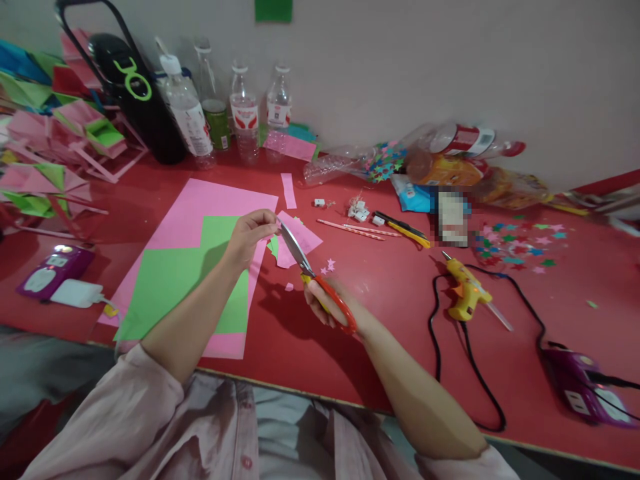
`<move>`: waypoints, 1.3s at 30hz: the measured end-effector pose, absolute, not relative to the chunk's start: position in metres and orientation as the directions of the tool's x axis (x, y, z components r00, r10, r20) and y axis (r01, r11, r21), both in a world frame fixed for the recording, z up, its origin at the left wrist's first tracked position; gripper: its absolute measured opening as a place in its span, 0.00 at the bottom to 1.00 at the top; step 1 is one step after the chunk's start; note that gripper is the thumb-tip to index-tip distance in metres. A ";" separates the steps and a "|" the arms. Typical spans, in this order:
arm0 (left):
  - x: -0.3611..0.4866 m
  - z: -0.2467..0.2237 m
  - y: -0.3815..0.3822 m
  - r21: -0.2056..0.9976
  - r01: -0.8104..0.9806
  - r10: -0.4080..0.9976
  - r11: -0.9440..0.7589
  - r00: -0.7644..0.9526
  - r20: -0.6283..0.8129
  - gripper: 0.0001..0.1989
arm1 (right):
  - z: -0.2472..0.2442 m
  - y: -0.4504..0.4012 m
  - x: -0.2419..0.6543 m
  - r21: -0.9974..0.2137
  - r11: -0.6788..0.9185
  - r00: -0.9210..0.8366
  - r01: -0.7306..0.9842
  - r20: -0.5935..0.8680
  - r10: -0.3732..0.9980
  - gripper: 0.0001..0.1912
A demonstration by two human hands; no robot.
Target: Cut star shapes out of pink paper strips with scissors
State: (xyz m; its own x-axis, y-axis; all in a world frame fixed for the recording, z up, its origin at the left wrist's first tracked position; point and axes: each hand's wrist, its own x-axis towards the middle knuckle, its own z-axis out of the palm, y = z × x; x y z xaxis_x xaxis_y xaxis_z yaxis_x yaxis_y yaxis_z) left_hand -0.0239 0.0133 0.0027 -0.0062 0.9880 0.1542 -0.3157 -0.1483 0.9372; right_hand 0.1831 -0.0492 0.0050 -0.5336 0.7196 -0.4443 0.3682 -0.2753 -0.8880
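Scissors with orange and yellow handles [341, 305] are in my right hand [323, 301], its fingers wrapped round the handles. Their blades point up and left, to the fingertips of my left hand [254, 233]. That hand is pinched on something small at the blade tips, perhaps a bit of pink paper, too small to make out. Beneath the blades lie pink paper pieces [307, 233] with green ones under them. Small pink stars [329, 267] and a pink scrap [289, 287] rest beside the scissors. Large green sheets [165, 280] lie on pink sheets [200, 200] under my left forearm.
Plastic bottles [245, 120] and a black flask [150, 100] stand along the wall. Folded paper models [75, 133] fill the left. To the right lie a yellow glue gun [467, 290] with its cord, a cutter [410, 231], scattered stars [520, 247] and a purple power socket [583, 383].
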 end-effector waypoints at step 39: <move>-0.025 -0.001 0.015 0.949 -0.285 0.990 -0.132 0.007 0.140 0.06 | 0.018 -0.050 0.186 -0.865 -0.294 -0.455 0.407 -0.471 0.755 0.26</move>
State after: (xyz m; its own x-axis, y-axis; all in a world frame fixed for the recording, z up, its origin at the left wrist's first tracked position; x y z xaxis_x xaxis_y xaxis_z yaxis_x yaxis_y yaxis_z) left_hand -0.0246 0.0145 -0.0008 0.0065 0.9902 0.1395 -0.2848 -0.1319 0.9495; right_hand 0.1861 -0.0499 0.0178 -0.4553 0.7554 -0.4713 0.4069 -0.2943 -0.8648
